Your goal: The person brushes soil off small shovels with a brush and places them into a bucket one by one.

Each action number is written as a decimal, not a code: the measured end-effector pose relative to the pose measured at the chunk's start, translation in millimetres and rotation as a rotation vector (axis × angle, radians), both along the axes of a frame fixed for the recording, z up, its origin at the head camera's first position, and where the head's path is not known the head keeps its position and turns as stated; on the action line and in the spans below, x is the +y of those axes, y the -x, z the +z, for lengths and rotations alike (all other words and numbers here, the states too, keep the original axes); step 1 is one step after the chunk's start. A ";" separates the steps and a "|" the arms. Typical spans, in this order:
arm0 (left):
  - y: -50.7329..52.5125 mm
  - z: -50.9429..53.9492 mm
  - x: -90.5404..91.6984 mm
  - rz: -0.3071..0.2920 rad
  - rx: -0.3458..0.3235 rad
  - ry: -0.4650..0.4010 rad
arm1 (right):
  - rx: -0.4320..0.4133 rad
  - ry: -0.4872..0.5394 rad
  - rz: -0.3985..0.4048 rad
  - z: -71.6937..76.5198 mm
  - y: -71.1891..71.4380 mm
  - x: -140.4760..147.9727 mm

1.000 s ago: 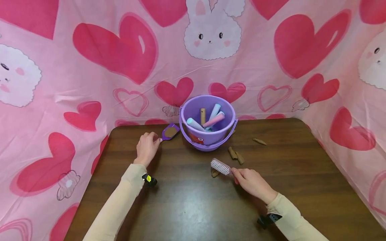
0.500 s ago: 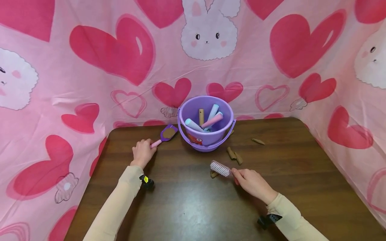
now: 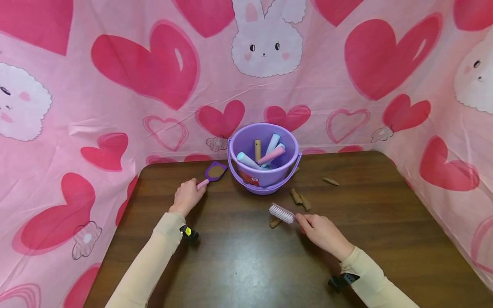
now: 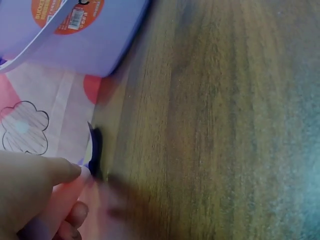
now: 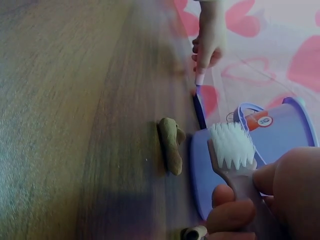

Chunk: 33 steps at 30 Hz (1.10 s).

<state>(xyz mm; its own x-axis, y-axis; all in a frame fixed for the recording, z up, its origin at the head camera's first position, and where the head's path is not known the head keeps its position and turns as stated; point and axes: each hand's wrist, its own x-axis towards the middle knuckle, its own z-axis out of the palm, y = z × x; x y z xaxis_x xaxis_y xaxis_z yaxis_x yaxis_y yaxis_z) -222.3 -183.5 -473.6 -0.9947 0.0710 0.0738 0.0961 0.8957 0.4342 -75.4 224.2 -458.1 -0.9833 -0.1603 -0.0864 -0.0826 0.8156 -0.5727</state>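
My left hand (image 3: 187,197) grips the pink handle of a small purple shovel (image 3: 213,175) at the table's back left. In the left wrist view its fingers wrap the pink handle (image 4: 62,202). Brown shows in the middle of the blade; I cannot tell whether it lies in it. My right hand (image 3: 325,235) holds a white-bristled brush (image 3: 282,213) by its handle, head towards the left. Below the brush head, partly hidden, lies a brown curled piece (image 3: 275,222). In the right wrist view, thumb and fingers close around the brush handle (image 5: 247,187).
A purple bucket (image 3: 263,177) stands at the table's back, its handle hanging forward. Several pale blue, pink and tan rods (image 3: 272,154) stick up inside. More brown pieces (image 3: 295,196) lie right of it, with a thin one (image 3: 330,181) farther right. Heart-printed cloth (image 3: 265,94) surrounds the table.
My left hand has slid back along the shovel's handle, so more pink shows, then edged slightly forward again. The shovel has barely shifted. The right hand and brush have stayed almost still.
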 end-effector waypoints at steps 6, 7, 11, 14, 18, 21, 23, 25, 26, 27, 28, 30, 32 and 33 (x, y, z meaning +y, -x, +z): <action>-3.8 1.7 -5.3 -0.009 -0.024 -0.005 | 0.022 -0.016 0.000 0.3 0.6 -0.3; -5.2 2.5 -6.6 -0.009 -0.034 -0.009 | 0.021 -0.015 -0.001 0.2 0.4 -0.4; -13.7 7.0 -11.4 -0.025 -0.054 -0.012 | 0.023 -0.014 -0.007 0.1 0.3 -0.6; -23.2 12.4 -12.9 -0.039 -0.065 -0.019 | 0.027 -0.011 -0.007 0.5 1.2 -0.6; -37.3 21.7 -9.1 -0.065 -0.073 -0.032 | 0.031 -0.001 -0.005 2.0 2.7 -0.6; -47.4 28.9 -2.2 -0.099 -0.075 -0.035 | 0.030 0.004 -0.006 3.8 3.5 -1.1; -54.1 33.2 3.3 -0.120 -0.079 -0.032 | 0.030 0.007 -0.006 5.2 3.7 -1.8; -61.2 37.7 8.6 -0.139 -0.096 -0.040 | 0.032 0.011 -0.003 6.6 3.9 -2.7; -64.6 39.7 11.3 -0.150 -0.103 -0.042 | 0.034 0.012 -0.002 7.4 3.9 -3.2; -68.0 41.9 14.0 -0.161 -0.111 -0.048 | 0.037 0.013 0.000 8.1 3.9 -3.8; -71.3 43.8 16.8 -0.172 -0.114 -0.046 | 0.044 0.013 0.001 8.8 4.0 -4.3; -78.3 48.0 23.1 -0.204 -0.123 -0.058 | 0.065 0.013 0.004 10.1 4.1 -5.4; -84.9 50.7 30.7 -0.243 -0.114 -0.058 | 0.085 0.010 0.007 11.7 3.9 -6.5; -88.2 51.8 34.7 -0.261 -0.110 -0.058 | 0.093 0.010 0.009 12.6 3.8 -7.0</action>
<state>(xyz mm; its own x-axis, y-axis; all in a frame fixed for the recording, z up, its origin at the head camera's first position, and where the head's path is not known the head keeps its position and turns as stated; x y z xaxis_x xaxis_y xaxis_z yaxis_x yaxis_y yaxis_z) -134.1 -148.7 -421.9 -0.9455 0.3248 -0.0221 0.2699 0.8199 0.5049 -79.2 217.2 -445.6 -0.9856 -0.1691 0.0067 -0.1427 0.8090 -0.5703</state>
